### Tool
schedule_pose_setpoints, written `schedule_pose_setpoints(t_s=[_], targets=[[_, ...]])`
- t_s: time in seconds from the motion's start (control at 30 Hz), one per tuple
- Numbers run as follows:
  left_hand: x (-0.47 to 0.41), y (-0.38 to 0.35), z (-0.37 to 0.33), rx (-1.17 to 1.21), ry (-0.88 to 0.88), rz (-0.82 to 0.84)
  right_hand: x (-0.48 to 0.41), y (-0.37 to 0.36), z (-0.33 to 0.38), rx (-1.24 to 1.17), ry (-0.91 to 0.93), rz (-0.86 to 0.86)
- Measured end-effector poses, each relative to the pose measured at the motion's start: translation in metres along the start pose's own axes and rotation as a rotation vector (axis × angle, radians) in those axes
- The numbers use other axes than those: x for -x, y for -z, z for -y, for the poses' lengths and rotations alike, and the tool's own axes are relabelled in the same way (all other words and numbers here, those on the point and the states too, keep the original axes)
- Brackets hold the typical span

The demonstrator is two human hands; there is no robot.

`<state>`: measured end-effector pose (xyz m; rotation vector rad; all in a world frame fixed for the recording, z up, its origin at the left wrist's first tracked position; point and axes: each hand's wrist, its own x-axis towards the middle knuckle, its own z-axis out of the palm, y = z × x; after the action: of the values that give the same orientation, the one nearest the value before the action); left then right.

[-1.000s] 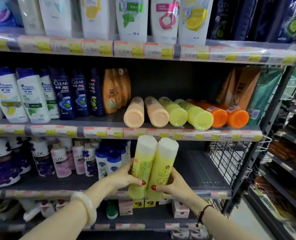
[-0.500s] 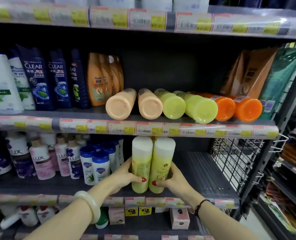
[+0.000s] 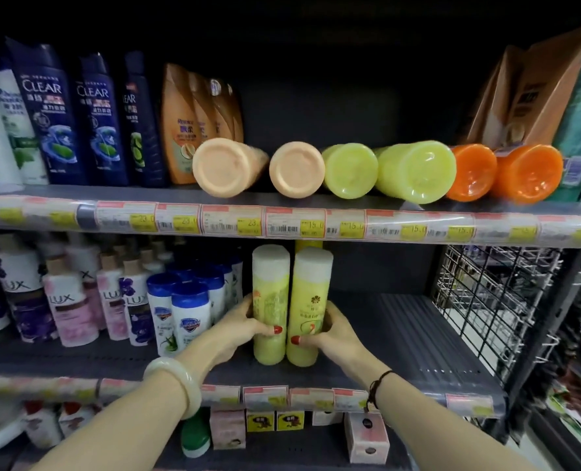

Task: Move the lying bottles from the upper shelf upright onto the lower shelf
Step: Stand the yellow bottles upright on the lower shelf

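Two yellow-green bottles with white caps stand upright side by side on the lower shelf. My left hand grips the left bottle and my right hand grips the right bottle. Another yellow bottle shows just behind them. On the upper shelf several bottles lie with their bases toward me: two peach bottles, two yellow-green bottles, and two orange bottles.
Dark blue CLEAR bottles and orange-brown bottles stand at the upper shelf's left. LUX bottles and blue-capped white bottles fill the lower shelf's left. A wire basket wall closes the right end. Brown pouches lean at upper right.
Both hands carried the two yellow-green bottles deeper in and down; they now stand on the lower shelf. The camera has moved closer to the shelves.
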<state>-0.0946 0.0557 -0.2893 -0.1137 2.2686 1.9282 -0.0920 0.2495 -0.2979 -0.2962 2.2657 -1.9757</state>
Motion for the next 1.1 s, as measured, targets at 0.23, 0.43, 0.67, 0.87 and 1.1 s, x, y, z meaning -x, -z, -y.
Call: schedule_pose_setpoints(t_s=[0.23,0.43,0.67,0.87,1.1], targets=[[-0.011,-0.001,-0.001,0.040,-0.013,-0.005,-0.023,-0.003,-0.009,-0.018,0.009,-0.019],[-0.013,-0.003,-0.006,0.032,-0.040,-0.026,-0.036,-0.001,-0.014,-0.033,0.007,-0.007],[-0.003,-0.005,-0.013,0.066,0.016,-0.007,-0.035,0.001,-0.006,0.101,-0.015,0.045],[0.008,-0.005,-0.019,-0.098,0.091,-0.061,-0.017,0.005,0.010,0.302,-0.033,0.001],[0.038,0.010,-0.043,-0.476,0.128,-0.076,0.018,0.012,0.050,0.513,-0.074,0.015]])
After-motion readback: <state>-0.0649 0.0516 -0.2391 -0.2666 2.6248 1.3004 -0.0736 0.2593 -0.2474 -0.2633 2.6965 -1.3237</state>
